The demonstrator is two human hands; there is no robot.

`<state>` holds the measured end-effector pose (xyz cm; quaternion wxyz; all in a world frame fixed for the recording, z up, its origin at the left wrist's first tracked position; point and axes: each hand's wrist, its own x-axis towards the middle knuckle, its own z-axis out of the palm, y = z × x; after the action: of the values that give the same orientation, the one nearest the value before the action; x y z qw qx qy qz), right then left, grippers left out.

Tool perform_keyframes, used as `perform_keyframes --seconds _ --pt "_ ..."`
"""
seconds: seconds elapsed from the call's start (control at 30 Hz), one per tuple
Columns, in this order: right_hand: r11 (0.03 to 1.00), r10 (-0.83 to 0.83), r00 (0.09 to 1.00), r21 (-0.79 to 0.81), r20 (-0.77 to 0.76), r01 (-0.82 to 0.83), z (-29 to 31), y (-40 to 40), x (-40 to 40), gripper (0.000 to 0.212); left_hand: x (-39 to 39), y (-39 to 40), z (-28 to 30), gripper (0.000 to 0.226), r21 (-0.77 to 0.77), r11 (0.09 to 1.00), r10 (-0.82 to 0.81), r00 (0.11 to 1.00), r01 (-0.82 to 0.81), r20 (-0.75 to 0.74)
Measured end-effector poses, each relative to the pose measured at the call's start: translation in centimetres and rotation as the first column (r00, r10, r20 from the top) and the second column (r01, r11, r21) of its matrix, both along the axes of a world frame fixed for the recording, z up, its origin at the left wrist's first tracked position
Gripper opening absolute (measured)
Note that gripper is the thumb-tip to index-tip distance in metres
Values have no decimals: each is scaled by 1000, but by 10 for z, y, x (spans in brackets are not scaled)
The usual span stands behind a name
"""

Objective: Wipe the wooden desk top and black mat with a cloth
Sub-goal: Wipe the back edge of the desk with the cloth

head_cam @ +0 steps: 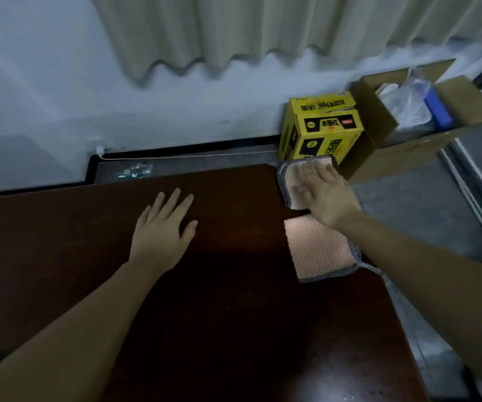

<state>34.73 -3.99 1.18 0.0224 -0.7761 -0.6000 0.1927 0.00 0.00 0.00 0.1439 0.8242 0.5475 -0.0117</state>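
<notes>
The right hand (325,195) is smeared by motion blur, and the middle of the cloth (318,248) is hidden under it. The desk top (234,300) gets cut off at the bottom edge. Small clear bits (134,171) behind it can't be identified.

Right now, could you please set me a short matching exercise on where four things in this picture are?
Things:
1. left hand
2. right hand
3. yellow box
4. open cardboard box

Places:
A. on the floor, right beside the desk's far right corner
B. flat on the bare wooden desk top
C. furthest right, holding plastic bags
D. pressing on the cloth

Pairs: 1-B, 2-D, 3-A, 4-C
</notes>
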Motion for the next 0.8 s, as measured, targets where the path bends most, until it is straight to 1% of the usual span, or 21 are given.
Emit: perform_keyframes --seconds 0.1,0.23,0.3,0.37,0.43,0.53,0.6,0.7,0.73,0.8 --pt "1000 13 997 -5 74 -13 -15 17 4 64 -11 11 -13 61 35 999 8 1000 -7 -24" --pt "996 19 990 -93 138 -6 -34 36 -11 69 -10 29 -27 58 35 999 27 1000 -27 -9" --pt "995 7 983 -104 183 12 -41 41 -19 68 -9 34 -34 58 18 1000 24 999 -23 -29" --pt "994 11 977 -109 212 13 -43 43 -28 69 -7 31 -41 59 41 999 24 1000 -23 -20" --pt "992 82 971 -116 226 -57 -41 45 -41 69 -5 28 -45 61 72 996 48 999 -48 7" --pt "964 258 942 -118 216 -237 -33 42 -77 70 -4 27 -47 60 96 994 60 998 -61 11" --pt "922 385 906 -112 177 -370 -32 30 -108 70 -7 28 -48 60 114 992 57 998 -59 15" --pt "830 558 814 -84 161 -552 -34 5 -137 72 -14 26 -47 60 147 987 62 998 -63 13" --pt "814 581 798 -79 159 -576 -35 2 -133 72 -13 26 -46 61 143 988 58 998 -59 11" --pt "845 535 831 -73 153 -530 -37 6 -112 66 -10 29 -42 64 107 994 37 999 -37 2"
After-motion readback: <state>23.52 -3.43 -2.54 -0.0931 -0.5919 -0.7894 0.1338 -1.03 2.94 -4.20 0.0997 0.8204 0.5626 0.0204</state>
